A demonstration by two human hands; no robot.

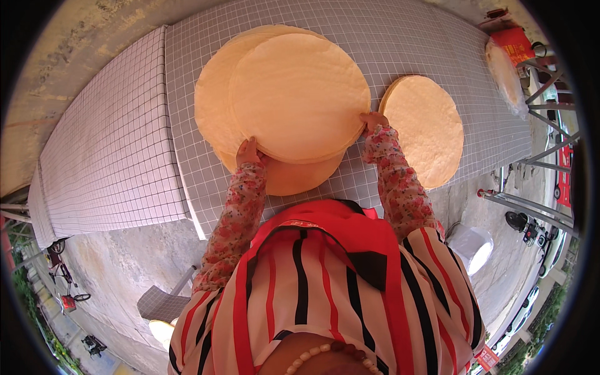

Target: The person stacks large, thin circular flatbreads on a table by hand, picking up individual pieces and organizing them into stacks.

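Note:
A pile of large, thin, round, pale-golden sheets [299, 94], like flatbreads or wrappers, lies fanned unevenly on a grey checked cloth [178, 106]. My left hand [250, 152] holds the lower left edge of the upper sheets, fingers closed on it. My right hand [373, 123] pinches the right edge of the same upper sheets. Just right of it is a second, smaller-looking stack of round sheets [422, 131], slightly ragged at the rim. Both my forearms wear floral sleeves.
A white checked cloth [103, 150] covers the table's left part. At the right end are a red package [511, 44], a clear plastic bag [505, 75] and metal frames [531, 209]. Below are concrete ground, a covered bucket-like object [469, 249], a bicycle [65, 275] and vehicles.

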